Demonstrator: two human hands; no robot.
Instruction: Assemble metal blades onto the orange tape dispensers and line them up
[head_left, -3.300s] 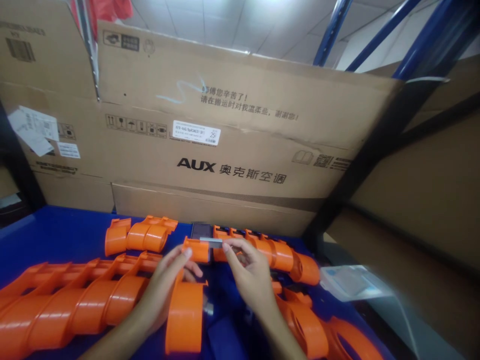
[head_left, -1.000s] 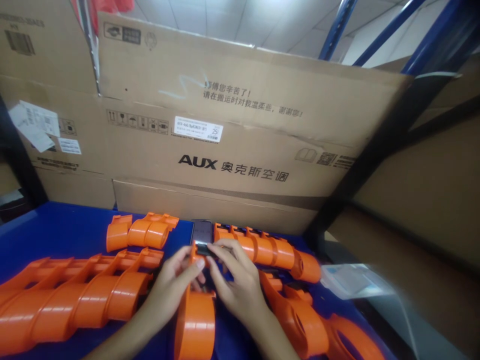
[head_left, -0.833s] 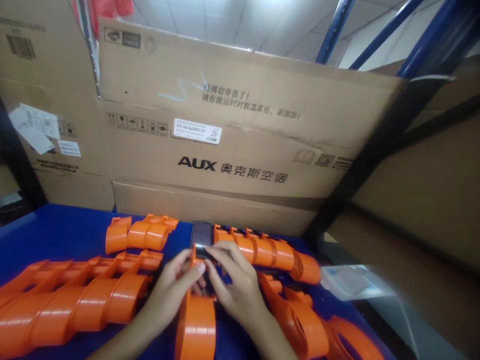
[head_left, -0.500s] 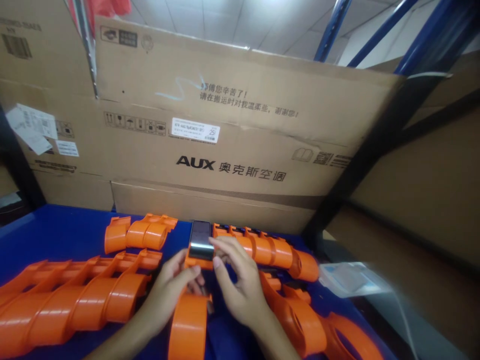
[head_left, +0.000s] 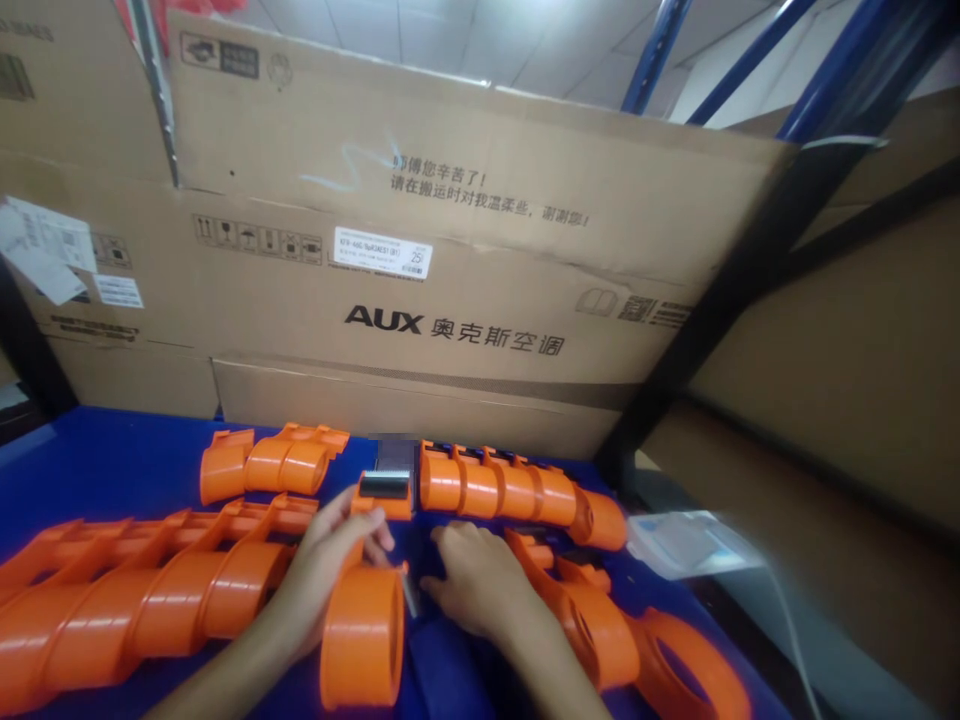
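My left hand [head_left: 341, 540] is closed around an orange tape dispenser [head_left: 361, 635], its round hub toward me. At its far end are a black roller [head_left: 385, 487] and a toothed strip. My right hand [head_left: 480, 575] is low over the blue surface, just right of the dispenser, back of the hand up and fingers bent. Its fingertips are partly hidden, so whatever they hold cannot be made out. A small metal piece [head_left: 410, 592] shows between the dispenser hub and my right hand.
Orange dispensers stand in a row at left [head_left: 172, 605], a short row behind [head_left: 289, 465] and a row at back right [head_left: 499, 487]. More orange parts [head_left: 600, 625] lie at right, near a clear plastic package [head_left: 694, 543]. A cardboard wall [head_left: 480, 270] closes the back.
My right hand has left the dispenser's roller end and dropped down toward me. My left hand keeps its grip, with the dispenser slightly lower left in view. The view has shifted a little.
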